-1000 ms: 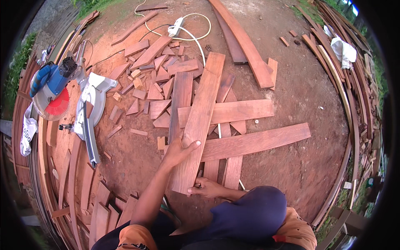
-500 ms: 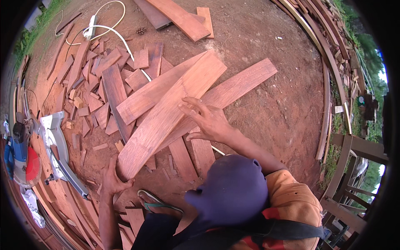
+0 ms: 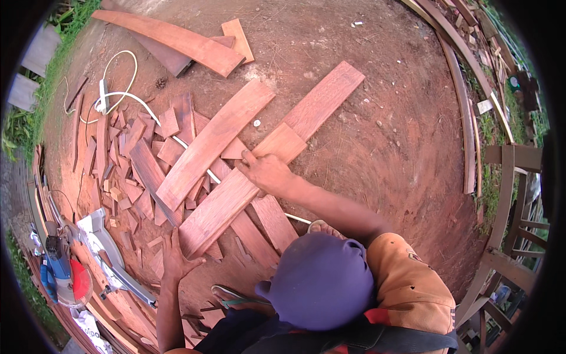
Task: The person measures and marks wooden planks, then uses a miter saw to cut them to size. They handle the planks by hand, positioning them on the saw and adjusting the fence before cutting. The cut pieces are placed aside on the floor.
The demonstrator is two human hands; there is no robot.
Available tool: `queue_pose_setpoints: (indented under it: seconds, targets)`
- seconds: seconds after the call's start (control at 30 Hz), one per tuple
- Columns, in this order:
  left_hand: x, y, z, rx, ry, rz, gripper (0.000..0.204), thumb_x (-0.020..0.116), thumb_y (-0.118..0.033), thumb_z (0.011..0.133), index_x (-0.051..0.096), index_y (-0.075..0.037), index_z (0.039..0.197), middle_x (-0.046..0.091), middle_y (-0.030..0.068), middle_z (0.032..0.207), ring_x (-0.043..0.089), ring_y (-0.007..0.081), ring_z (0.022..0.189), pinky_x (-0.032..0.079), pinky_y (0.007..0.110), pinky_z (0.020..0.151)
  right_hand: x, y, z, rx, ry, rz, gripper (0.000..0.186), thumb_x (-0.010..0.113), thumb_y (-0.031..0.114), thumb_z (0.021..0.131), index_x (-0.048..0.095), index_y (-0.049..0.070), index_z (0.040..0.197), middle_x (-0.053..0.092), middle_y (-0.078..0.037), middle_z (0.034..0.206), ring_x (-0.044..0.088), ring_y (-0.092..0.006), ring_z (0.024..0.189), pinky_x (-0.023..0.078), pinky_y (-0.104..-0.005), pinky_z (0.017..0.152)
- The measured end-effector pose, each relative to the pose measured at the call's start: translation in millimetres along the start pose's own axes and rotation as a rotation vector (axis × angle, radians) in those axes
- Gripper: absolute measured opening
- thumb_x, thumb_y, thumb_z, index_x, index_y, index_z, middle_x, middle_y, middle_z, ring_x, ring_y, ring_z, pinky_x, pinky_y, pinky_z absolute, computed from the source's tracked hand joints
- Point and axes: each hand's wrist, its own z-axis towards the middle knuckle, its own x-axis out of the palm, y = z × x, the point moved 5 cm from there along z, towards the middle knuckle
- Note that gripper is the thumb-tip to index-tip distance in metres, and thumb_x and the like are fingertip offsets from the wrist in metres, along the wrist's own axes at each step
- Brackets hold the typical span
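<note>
Fingers of your left hand wide at the near corners of a board, right hand hiding its middle, right grip unclear

1. Consists of bare reddish-brown ground.
2. Bears a heap of wood offcuts at left.
3. Carries two side-by-side planks nearer.
4. Holds overlapping boards farther off, near a white power strip.

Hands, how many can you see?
2: the left hand is at the near end of the board, and the right hand is farther along, over it.
</note>
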Motion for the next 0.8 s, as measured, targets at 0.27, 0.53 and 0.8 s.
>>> queue_pose_setpoints:
  seconds: [0.27,0.53,0.8]
  targets:
    - [7,-11,31,-0.169,0.036,0.044,0.126,0.104,-0.039,0.045,0.040,0.003,0.145,0.045,0.0266,0.137,0.050,0.0459,0.127,0.045,0.050,0.110,14,11,8,0.048,-0.161,0.028,0.041,0.057,0.014,0.092,0.062,-0.007,0.128,0.059,-0.028,0.134,0.074,-0.0237,0.084,0.058,-0.0336,0.070]
    - [3,-21,47,-0.308,0.394,0.317,0.127,0.102,-0.043,0.051,0.032,0.001,0.147,0.046,0.0305,0.138,0.057,0.0501,0.122,0.052,0.052,0.101,16,9,6,0.006,-0.216,0.114,0.045,0.059,0.012,0.089,0.062,-0.012,0.127,0.059,-0.030,0.133,0.073,-0.0257,0.085,0.058,-0.0351,0.071]
    - [3,-35,58,-0.279,0.522,0.460,0.113,0.100,-0.046,0.055,0.039,0.004,0.136,0.054,0.0322,0.128,0.058,0.0487,0.119,0.052,0.052,0.100,28,-5,17,-0.008,-0.241,0.243,0.045,0.060,0.011,0.087,0.062,-0.009,0.128,0.062,-0.028,0.128,0.074,-0.0240,0.083,0.059,-0.0345,0.068]
